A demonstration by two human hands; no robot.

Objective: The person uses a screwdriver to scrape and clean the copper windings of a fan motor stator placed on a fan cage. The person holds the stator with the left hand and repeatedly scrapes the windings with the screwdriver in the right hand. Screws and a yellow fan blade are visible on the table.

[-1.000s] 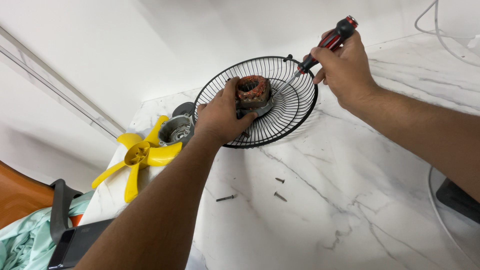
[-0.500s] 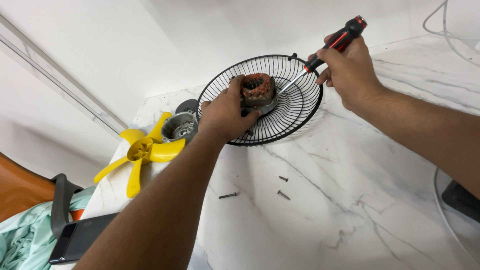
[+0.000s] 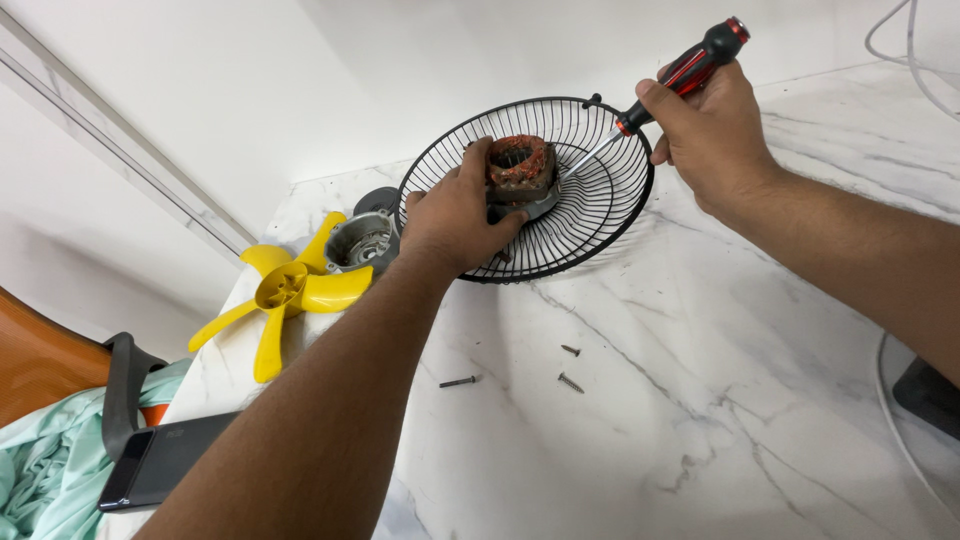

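Nearest the camera, at the lower left, a dark phone [image 3: 160, 462] lies flat at the edge of the white marble table [image 3: 700, 440], beside a heap of pale green cloth [image 3: 40, 470] and a black strap. A little further in, three loose screws [image 3: 560, 368] lie scattered on the bare marble, well apart from both hands. To the left of them a yellow fan blade [image 3: 290, 290] rests on the table, and just behind it sits a grey metal motor cover [image 3: 360, 240], open side up. Beyond these, a black wire fan guard [image 3: 590, 200] lies on the marble, dished upward. In its centre sits the fan motor [image 3: 520, 165], its rust-coloured windings showing. The left hand [image 3: 455, 215] is closed around the near side of the motor, fingers curled over its body and pressing it against the guard. The right hand [image 3: 715, 135] is wrapped tight around the handle of a red and black screwdriver [image 3: 690, 68], whose shaft slants down and left so the tip meets the motor's right side, near its base.
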